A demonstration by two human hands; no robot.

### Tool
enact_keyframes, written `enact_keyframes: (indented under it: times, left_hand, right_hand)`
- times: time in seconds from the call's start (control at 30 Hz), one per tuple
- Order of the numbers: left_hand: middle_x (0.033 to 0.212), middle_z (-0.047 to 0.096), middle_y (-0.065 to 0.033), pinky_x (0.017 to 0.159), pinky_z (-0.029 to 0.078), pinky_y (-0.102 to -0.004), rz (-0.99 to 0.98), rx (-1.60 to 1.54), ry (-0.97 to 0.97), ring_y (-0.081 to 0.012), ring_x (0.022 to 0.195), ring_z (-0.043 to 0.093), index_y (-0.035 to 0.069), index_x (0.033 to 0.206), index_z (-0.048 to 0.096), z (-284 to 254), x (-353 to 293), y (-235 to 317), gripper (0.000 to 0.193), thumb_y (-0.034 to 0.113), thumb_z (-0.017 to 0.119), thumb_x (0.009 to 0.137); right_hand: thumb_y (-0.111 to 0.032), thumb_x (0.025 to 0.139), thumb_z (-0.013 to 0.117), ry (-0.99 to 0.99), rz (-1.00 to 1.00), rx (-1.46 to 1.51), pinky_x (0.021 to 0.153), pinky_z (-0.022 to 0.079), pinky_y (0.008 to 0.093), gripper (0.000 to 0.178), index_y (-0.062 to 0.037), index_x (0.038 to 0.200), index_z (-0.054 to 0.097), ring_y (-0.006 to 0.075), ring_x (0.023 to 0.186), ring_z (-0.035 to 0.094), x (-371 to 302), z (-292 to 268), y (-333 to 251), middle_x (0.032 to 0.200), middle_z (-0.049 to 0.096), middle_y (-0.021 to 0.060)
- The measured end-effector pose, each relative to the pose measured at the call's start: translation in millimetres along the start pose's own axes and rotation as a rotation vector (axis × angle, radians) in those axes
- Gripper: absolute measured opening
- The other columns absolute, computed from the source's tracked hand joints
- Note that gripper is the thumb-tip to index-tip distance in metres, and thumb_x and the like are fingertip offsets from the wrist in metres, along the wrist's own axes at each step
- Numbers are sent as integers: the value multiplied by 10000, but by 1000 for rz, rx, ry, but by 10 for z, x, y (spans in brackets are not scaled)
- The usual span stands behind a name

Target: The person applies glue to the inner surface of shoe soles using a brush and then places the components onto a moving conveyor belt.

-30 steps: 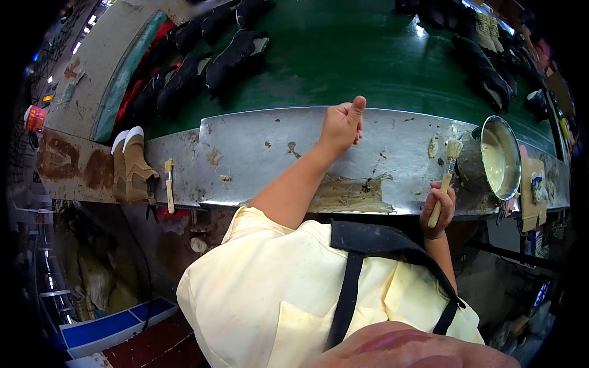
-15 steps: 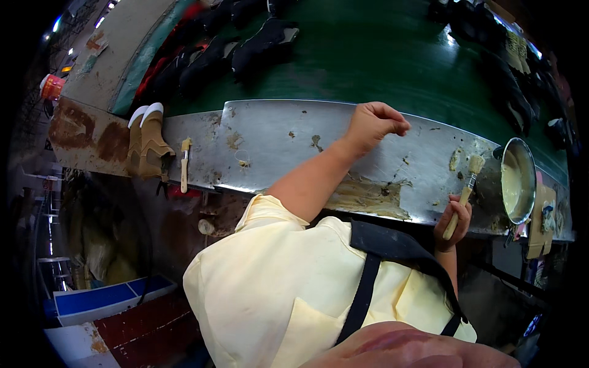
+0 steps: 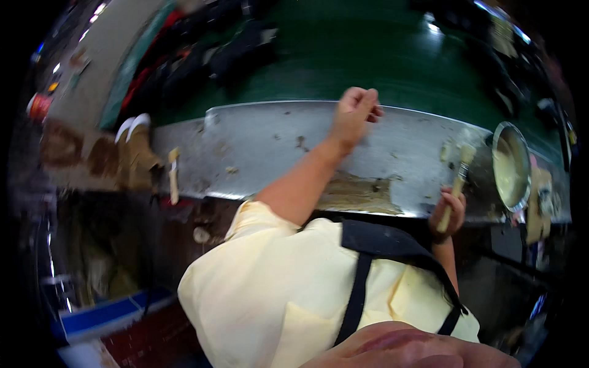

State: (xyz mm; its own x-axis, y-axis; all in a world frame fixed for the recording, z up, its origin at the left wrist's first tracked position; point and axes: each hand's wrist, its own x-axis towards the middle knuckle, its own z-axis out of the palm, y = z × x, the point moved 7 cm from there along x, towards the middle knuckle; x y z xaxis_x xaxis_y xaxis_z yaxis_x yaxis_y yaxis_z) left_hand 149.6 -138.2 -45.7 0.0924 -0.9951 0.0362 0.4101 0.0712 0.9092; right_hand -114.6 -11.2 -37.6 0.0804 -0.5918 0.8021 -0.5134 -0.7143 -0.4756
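Over the far edge of the metal worktop [image 3: 270, 129], my left hand [image 3: 356, 116] is raised with its fingers curled together. Whatever it holds, if anything, is hidden and slightly blurred. At the near edge on the right, my right hand [image 3: 447, 212] grips a wooden-handled paintbrush [image 3: 460, 181], its pale bristles pointing up and away. Just right of the brush, a metal bowl [image 3: 523, 202] of cream-coloured paste stands tilted toward me. A second brush [image 3: 174, 175] lies on the left, beside a pair of tan boots [image 3: 140, 153] with white toes.
Beyond the worktop runs a green belt [image 3: 356, 55]. Dark shoes [image 3: 242, 52] sit on its far left, and more dark items [image 3: 497, 73] on its right. Cardboard [image 3: 537, 205] is right of the bowl. Dried residue [image 3: 356, 193] covers the worktop's near edge.
My left hand has turned and shifted slightly left, its fingers still closed. My right hand keeps the brush. The whole view has shifted a little and blurred.
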Motion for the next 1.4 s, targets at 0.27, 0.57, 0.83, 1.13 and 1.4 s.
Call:
enact_keyframes:
  times: [0.27,0.57,0.83,1.13,1.4]
  left_hand:
    - [621,386,0,523,397,-254,-54,19,-74,-100,532,398,78,961,408,86,-84,17,160,200,507,931]
    - [674,438,-6,565,404,-238,72,139,-44,-99,589,444,32,1095,452,193,-149,137,168,78,440,933]
    - [524,404,11,390,318,-228,-35,1,-65,-74,393,364,56,875,516,173,-185,161,211,252,481,944]
    - [590,504,-8,500,414,-223,31,59,44,-103,492,479,71,711,472,107,-139,150,294,276,564,901]
    - [771,655,-99,567,456,-240,-14,155,-47,-131,602,575,30,792,571,66,-116,24,141,121,674,819]
  right_hand:
    - [22,784,576,-32,20,-27,632,476,331,181,-55,942,532,262,710,584,137,-23,-60,845,596,158]
    - [22,769,589,-27,12,-35,622,486,332,188,-57,931,535,267,711,588,168,-39,-98,837,599,147]
    - [24,758,599,-7,5,-33,615,486,334,189,-58,918,539,271,710,586,158,-62,-91,830,600,146]
    - [35,709,626,-22,33,-1,611,476,340,232,-61,910,562,278,703,586,154,-75,-70,834,607,134]
    - [42,692,609,-7,14,-5,598,479,339,255,-79,912,568,269,697,584,149,-112,-75,823,604,116]
